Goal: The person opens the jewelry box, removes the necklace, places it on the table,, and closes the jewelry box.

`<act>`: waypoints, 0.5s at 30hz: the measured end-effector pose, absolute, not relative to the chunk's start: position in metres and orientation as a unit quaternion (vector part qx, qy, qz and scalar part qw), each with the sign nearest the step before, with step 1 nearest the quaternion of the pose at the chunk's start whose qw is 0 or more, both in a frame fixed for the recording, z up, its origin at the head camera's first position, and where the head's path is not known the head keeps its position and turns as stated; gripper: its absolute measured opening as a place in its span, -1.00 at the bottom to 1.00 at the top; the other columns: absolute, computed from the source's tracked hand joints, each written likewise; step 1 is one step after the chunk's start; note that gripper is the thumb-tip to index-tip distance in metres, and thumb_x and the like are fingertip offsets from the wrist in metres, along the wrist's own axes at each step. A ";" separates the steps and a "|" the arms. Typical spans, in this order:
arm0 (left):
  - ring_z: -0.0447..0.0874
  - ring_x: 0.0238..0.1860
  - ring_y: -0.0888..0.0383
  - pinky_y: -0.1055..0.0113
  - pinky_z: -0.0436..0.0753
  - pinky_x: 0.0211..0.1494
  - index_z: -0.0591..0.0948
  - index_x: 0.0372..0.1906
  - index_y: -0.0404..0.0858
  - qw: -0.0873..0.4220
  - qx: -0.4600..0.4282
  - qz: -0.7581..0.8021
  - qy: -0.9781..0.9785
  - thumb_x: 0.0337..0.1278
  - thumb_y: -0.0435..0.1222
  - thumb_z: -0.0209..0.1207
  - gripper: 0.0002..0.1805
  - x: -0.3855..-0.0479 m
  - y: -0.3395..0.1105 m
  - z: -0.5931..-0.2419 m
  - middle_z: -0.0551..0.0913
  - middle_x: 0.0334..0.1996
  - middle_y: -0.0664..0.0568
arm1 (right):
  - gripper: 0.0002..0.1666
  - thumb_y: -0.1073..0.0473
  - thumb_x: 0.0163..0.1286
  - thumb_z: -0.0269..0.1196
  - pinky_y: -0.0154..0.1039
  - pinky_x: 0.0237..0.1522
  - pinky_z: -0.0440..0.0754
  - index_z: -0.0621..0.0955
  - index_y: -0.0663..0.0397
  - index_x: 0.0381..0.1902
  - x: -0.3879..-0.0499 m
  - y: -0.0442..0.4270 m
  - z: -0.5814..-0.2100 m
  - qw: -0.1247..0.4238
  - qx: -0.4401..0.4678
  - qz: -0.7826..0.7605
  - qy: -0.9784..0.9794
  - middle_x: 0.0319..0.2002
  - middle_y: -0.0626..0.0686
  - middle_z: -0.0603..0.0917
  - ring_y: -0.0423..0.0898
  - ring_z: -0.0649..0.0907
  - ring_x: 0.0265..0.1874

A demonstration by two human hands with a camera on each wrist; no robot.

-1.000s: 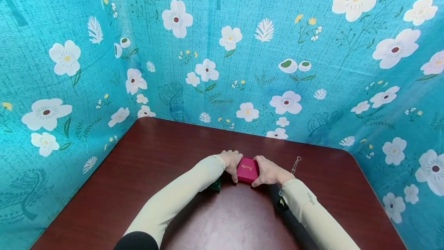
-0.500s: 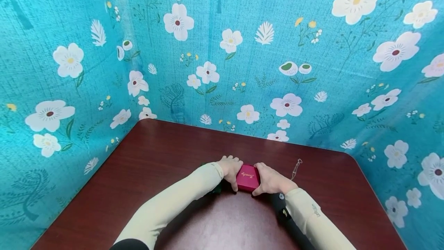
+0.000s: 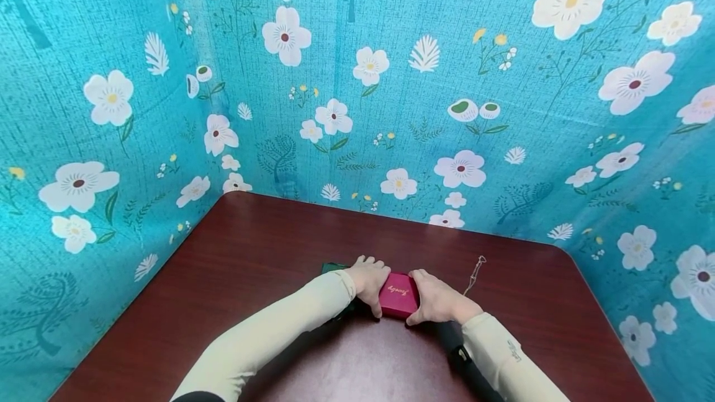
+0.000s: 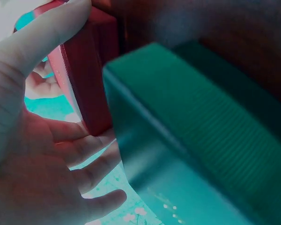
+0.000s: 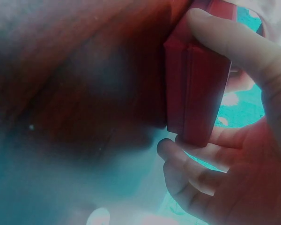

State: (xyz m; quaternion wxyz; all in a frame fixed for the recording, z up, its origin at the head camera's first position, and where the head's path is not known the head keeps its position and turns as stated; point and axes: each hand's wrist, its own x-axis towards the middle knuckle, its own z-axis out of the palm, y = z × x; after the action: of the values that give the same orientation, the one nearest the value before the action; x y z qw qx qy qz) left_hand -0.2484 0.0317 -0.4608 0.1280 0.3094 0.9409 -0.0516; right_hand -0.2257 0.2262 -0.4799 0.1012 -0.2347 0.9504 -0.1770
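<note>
A closed crimson jewelry box [image 3: 398, 295] with gold lettering on its lid sits on the table between both hands. My left hand [image 3: 368, 284] grips its left side, thumb at the near edge and fingers at the far edge. On the opposite side my right hand [image 3: 438, 298] holds it the same way, thumb toward me. The left wrist view shows the red box [image 4: 86, 75] between thumb and fingertips. In the right wrist view, the thumb presses the front of the red box [image 5: 196, 89] and fingertips touch its far end.
A dark green box [image 4: 187, 126], partly hidden by the left forearm in the head view, stands beside the left hand. A thin chain [image 3: 475, 275] lies right of the right hand. Floral turquoise cloth [image 3: 346, 79] hangs behind the dark red-brown table [image 3: 268, 234].
The jewelry box and both hands have slid slightly toward me. More of the green box now shows behind the left sleeve. Both hands have kept their hold.
</note>
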 end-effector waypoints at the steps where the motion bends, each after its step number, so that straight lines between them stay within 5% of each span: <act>1: 0.33 0.11 0.10 0.10 0.21 0.27 0.42 0.13 -0.10 0.128 0.310 -0.051 0.941 -0.53 0.25 0.47 -0.03 -0.247 0.031 -0.461 0.47 -0.01 0.12 | 0.04 -0.12 -0.38 0.62 -0.15 -0.18 0.54 0.36 0.11 0.05 -0.224 0.226 -0.480 0.100 -0.237 -0.177 0.950 -0.18 -0.05 0.44 -0.15 0.47 -0.24; 15: 0.37 0.09 0.10 0.01 0.14 0.33 0.44 0.04 -0.12 0.111 0.323 -0.044 0.939 -0.51 0.28 0.44 -0.09 -0.224 0.031 -0.463 0.48 -0.11 0.10 | 0.06 -0.15 -0.37 0.60 -0.13 -0.18 0.55 0.36 0.14 0.06 -0.207 0.230 -0.477 0.098 -0.265 -0.158 0.946 -0.16 -0.06 0.44 -0.15 0.46 -0.23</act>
State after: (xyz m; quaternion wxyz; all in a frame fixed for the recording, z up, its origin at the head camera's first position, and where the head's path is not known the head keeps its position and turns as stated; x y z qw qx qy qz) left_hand -0.2244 0.0305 -0.4628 0.1106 0.3229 0.9389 -0.0443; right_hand -0.2075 0.2303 -0.4768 0.0981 -0.2652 0.9461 -0.1578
